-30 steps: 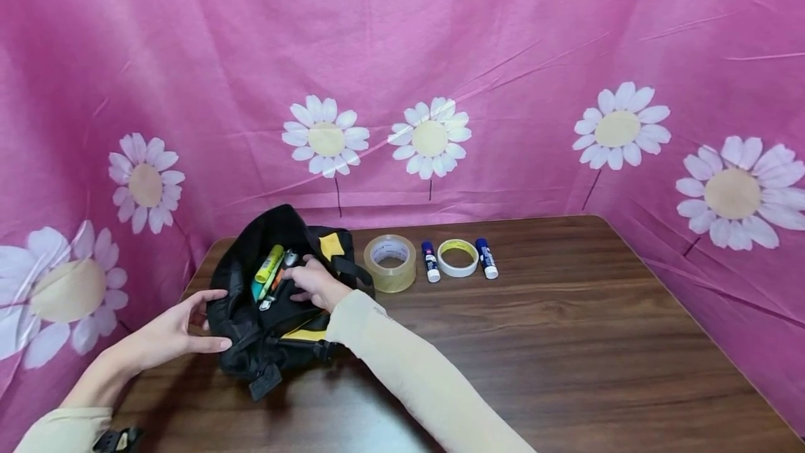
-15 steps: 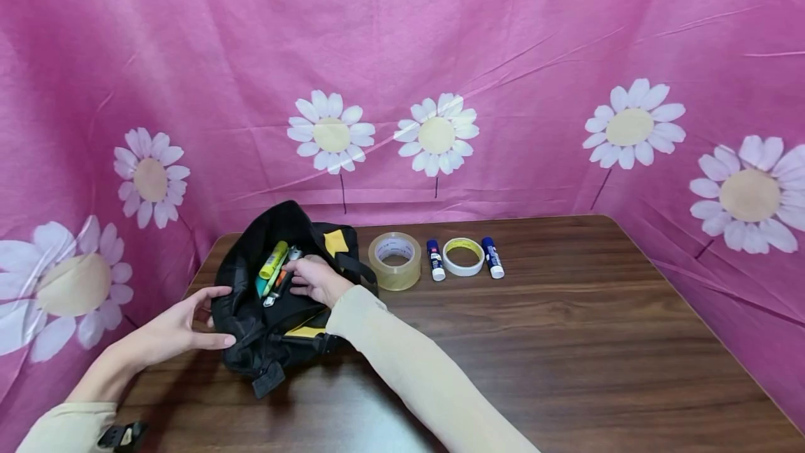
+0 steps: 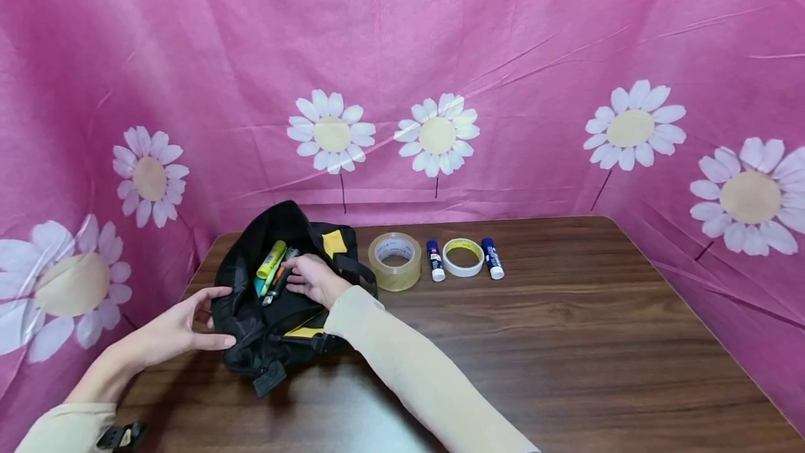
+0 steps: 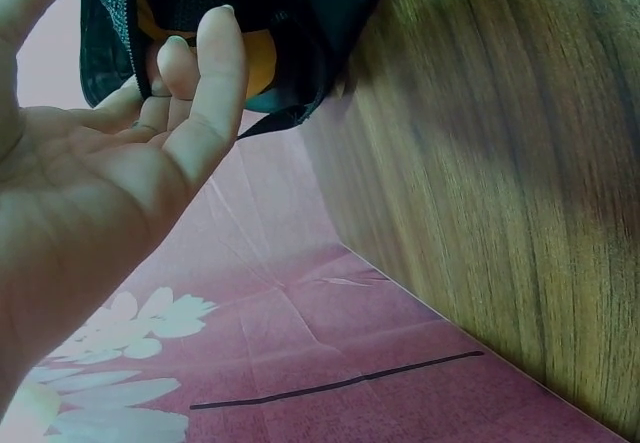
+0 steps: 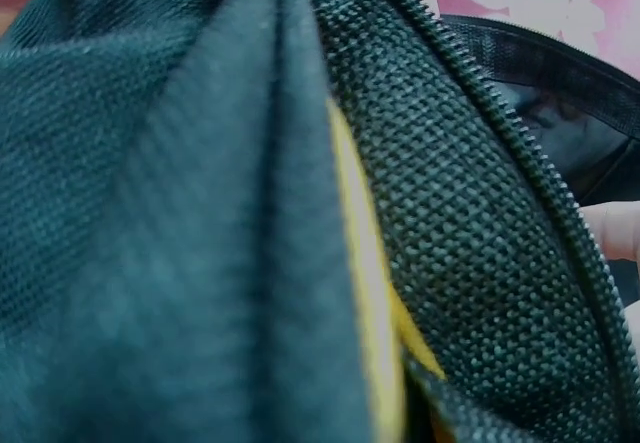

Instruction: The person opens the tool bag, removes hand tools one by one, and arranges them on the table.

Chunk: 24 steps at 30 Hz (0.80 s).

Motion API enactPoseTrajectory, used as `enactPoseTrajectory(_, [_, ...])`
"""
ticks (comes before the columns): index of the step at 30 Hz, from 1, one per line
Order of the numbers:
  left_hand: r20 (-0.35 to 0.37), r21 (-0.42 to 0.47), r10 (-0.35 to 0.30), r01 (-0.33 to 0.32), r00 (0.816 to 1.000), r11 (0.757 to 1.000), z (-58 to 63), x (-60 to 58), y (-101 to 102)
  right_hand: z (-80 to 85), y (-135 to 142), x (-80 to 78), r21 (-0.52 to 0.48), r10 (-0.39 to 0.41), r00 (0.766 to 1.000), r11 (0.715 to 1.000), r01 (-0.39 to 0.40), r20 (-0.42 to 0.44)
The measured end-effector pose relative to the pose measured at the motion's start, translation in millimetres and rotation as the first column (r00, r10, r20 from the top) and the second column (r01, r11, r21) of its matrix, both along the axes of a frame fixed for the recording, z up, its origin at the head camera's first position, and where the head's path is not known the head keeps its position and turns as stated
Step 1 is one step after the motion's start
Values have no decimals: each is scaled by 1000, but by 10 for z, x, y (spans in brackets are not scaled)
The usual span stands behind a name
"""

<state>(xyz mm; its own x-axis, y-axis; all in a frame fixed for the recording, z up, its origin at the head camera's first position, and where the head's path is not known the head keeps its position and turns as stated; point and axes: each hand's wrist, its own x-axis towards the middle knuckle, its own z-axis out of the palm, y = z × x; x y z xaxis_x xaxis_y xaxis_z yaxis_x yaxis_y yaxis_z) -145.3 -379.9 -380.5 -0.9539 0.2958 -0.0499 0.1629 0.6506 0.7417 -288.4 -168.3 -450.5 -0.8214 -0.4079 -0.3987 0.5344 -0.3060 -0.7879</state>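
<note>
A black zippered bag (image 3: 251,338) with yellow patches lies on the table's left side, its mouth gaping toward me. My left hand (image 3: 166,331) grips its left side, thumb toward the front; in the left wrist view, fingers (image 4: 215,83) curve against the fabric. Into the opening reaches my right hand (image 3: 317,279), its loosely extended fingertips at a dark and orange stick-shaped item. Beside them lie a yellow marker-like tube (image 3: 271,261), a lime-green pen-like stick (image 3: 272,277) and something teal. The black fabric (image 5: 170,233) and zipper (image 5: 520,153) fill most of the right wrist view.
Right of the bag, along the back of the wooden table (image 3: 534,341), stand a clear packing tape roll (image 3: 394,278), a blue-and-white glue stick (image 3: 435,261), a white tape roll (image 3: 464,271) and another glue stick (image 3: 492,259). A pink flowered cloth (image 3: 522,33) hangs behind.
My right fingers have drawn closer together in the bag. The silver-topped item by them now sits lower and further left. The left hand keeps its grip; the head view has shifted slightly.
</note>
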Motion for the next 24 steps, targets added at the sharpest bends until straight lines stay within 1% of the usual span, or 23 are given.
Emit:
enactPoseTrajectory(3, [-4,-2,-2,2,1000,1000,-2,1,2,-18,-3,5,-5,-8,1000,1000,8,-12])
enactPoseTrajectory(8, [-4,-6,-5,5,1000,1000,-4,-5,0,-45,-8,4,5,11,999,1000,-11,-34])
enactPoseTrajectory(15, [3,-4,-11,11,1000,1000,-17,-5,-2,-110,-39,16,-40,15,999,999,-17,-36])
enactPoseTrajectory(21, [-10,-5,-22,22,1000,1000,-42,-12,-7,-164,-28,40,-47,47,998,998,-48,-32])
enactPoseTrajectory(24, [-9,-6,-19,19,1000,1000,-41,-18,-3,-173,-18,51,-35,67,996,997,-69,-50])
